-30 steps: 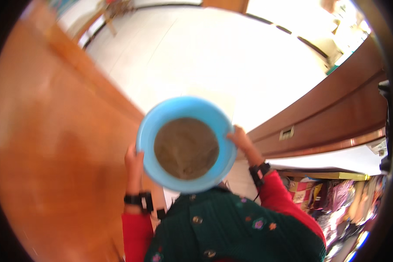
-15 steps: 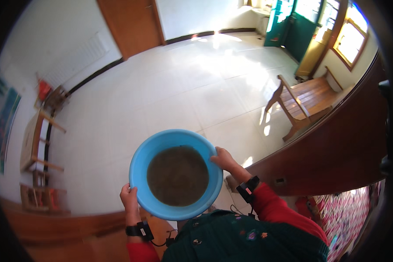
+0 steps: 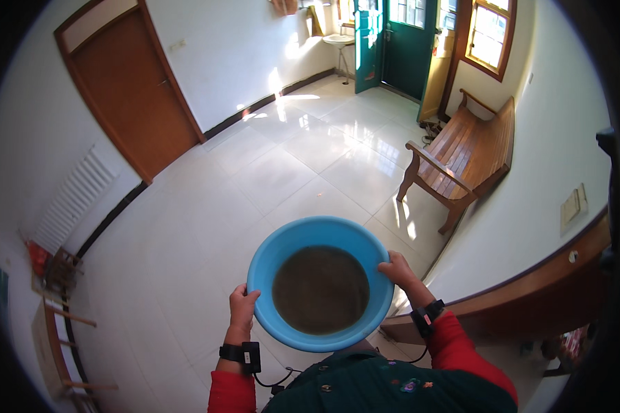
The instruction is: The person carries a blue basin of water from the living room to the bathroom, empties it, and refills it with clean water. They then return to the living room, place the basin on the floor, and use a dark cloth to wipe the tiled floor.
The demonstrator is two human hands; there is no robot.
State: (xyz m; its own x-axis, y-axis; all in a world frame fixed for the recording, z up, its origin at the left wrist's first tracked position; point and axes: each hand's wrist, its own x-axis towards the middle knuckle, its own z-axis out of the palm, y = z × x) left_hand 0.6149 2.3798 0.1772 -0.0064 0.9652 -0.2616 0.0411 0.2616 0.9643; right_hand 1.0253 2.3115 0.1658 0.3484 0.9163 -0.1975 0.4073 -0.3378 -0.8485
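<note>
A round blue basin (image 3: 263, 313) is held level in front of my body, above the tiled floor. Murky brown liquid (image 3: 320, 289) covers its bottom, and whatever lies below that surface is hidden. At the basin's left side, my left hand (image 3: 242, 306) grips the rim with the thumb on top. On the opposite side my right hand (image 3: 397, 270) clasps the rim a little farther from me, its thumb over the edge. The fingers of both hands are partly hidden beneath the rim. Black bands with small boxes and cables circle both wrists.
A wooden bench (image 3: 461, 155) stands along the right wall, with an open green door (image 3: 403, 62) beyond it. A brown door (image 3: 134, 96) is at the far left, near a white radiator (image 3: 76, 196). Wooden furniture (image 3: 55, 344) lines the left. A brown door leaf (image 3: 517, 303) is close on my right.
My view has turned and moved forward past the brown door leaf on the right. The basin, still in both hands, sits farther right in the view. The bench shows more fully.
</note>
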